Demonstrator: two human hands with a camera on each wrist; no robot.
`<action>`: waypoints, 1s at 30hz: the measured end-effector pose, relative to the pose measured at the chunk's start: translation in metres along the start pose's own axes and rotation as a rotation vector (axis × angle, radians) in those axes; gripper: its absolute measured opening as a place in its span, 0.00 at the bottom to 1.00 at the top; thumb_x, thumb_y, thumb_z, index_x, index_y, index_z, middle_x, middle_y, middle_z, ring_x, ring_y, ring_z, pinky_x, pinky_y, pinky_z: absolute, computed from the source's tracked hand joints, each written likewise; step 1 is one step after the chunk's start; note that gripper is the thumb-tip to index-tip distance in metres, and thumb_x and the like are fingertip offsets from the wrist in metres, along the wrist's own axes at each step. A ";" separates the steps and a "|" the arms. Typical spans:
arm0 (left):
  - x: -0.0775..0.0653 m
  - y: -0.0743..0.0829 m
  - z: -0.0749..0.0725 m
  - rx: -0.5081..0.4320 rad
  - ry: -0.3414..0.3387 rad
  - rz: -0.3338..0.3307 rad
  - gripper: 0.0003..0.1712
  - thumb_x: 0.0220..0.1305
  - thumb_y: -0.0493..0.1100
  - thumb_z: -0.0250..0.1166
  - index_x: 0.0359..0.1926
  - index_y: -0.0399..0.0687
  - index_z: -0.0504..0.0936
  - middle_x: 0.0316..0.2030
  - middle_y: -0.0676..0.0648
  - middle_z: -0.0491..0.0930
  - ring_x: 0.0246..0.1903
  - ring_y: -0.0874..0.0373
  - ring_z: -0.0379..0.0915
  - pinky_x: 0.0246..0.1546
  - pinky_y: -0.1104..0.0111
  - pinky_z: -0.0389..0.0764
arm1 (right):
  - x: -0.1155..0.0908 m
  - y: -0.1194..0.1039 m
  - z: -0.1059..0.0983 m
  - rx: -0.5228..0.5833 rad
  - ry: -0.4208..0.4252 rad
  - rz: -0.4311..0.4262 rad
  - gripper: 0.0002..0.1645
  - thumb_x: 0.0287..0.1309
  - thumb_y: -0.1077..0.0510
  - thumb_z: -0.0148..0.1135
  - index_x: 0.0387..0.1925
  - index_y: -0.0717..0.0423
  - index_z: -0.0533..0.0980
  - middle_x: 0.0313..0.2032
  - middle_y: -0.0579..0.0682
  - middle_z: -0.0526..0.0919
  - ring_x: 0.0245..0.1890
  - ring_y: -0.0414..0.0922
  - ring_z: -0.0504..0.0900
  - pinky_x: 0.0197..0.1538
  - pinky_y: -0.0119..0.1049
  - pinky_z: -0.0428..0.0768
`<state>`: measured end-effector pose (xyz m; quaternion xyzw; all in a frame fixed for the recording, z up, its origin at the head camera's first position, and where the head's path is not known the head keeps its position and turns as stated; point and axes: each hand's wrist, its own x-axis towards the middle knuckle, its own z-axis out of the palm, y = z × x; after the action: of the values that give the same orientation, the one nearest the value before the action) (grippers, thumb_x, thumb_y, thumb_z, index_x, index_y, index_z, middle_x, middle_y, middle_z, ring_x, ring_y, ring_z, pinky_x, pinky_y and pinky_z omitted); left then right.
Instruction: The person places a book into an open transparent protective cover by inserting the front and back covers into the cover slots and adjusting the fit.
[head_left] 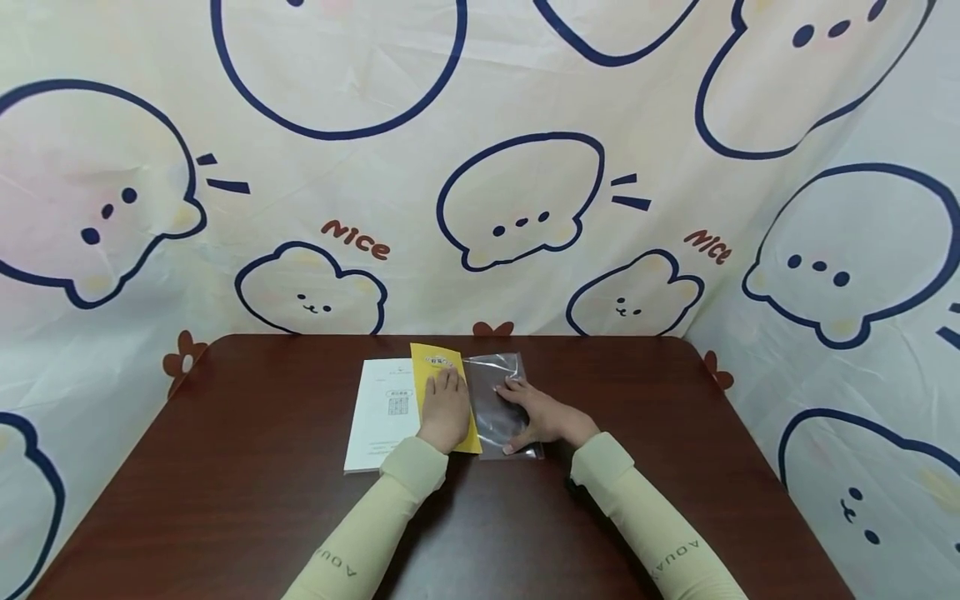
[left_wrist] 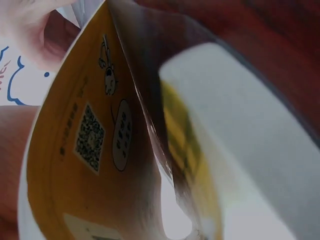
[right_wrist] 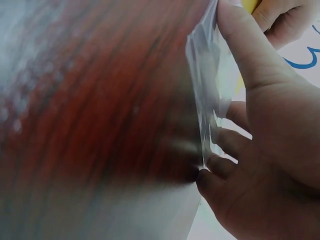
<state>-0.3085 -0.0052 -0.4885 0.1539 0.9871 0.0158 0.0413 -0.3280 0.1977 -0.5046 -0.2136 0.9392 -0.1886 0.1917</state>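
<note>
My left hand (head_left: 446, 410) lies with fingers extended on a yellow printed sheet (head_left: 422, 367), which overlaps the right side of a white printed paper stack (head_left: 375, 425). In the left wrist view the yellow sheet (left_wrist: 100, 195) curves up, showing a QR code and a small cartoon figure. Just to the right, a clear plastic bag (head_left: 495, 363) lies on the table. My right hand (head_left: 547, 415) touches the bag, thumb and fingers spread wide apart. Seen from the right wrist, the fingertips meet the bag's crinkled film (right_wrist: 202, 65).
The dark brown wooden table (head_left: 225, 500) reaches to a pale cloth backdrop (head_left: 412, 192) with cartoon outlines at the back. The same cloth hangs along both sides. Pale yellow sleeves (head_left: 352, 542) cover both forearms.
</note>
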 end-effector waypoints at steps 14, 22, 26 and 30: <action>0.003 0.000 0.004 -0.038 0.013 0.105 0.29 0.74 0.38 0.54 0.72 0.29 0.66 0.75 0.33 0.60 0.77 0.41 0.52 0.76 0.50 0.55 | 0.001 -0.007 0.004 -0.012 -0.005 0.018 0.68 0.45 0.40 0.82 0.80 0.49 0.54 0.81 0.55 0.47 0.81 0.55 0.39 0.76 0.53 0.59; 0.002 -0.007 0.001 -0.038 -0.022 0.170 0.28 0.73 0.35 0.56 0.71 0.29 0.68 0.74 0.34 0.63 0.76 0.42 0.54 0.76 0.52 0.55 | 0.002 -0.006 0.003 -0.022 -0.013 0.024 0.68 0.46 0.40 0.82 0.81 0.50 0.52 0.81 0.55 0.45 0.82 0.54 0.39 0.77 0.52 0.57; 0.001 -0.011 0.000 -0.029 -0.017 0.187 0.26 0.73 0.34 0.56 0.69 0.30 0.71 0.73 0.35 0.65 0.76 0.42 0.56 0.76 0.53 0.56 | 0.001 -0.008 0.002 -0.010 -0.016 0.034 0.68 0.45 0.41 0.82 0.81 0.49 0.52 0.81 0.54 0.45 0.82 0.54 0.38 0.77 0.53 0.58; -0.002 -0.013 -0.001 -0.043 -0.014 0.193 0.25 0.72 0.33 0.56 0.68 0.30 0.72 0.72 0.36 0.66 0.75 0.42 0.57 0.76 0.53 0.57 | 0.001 -0.009 0.000 -0.002 -0.020 0.036 0.69 0.45 0.41 0.83 0.81 0.49 0.53 0.81 0.54 0.45 0.82 0.54 0.39 0.77 0.53 0.58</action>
<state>-0.3102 -0.0185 -0.4883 0.2477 0.9667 0.0397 0.0500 -0.3258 0.1891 -0.5013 -0.1988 0.9411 -0.1818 0.2042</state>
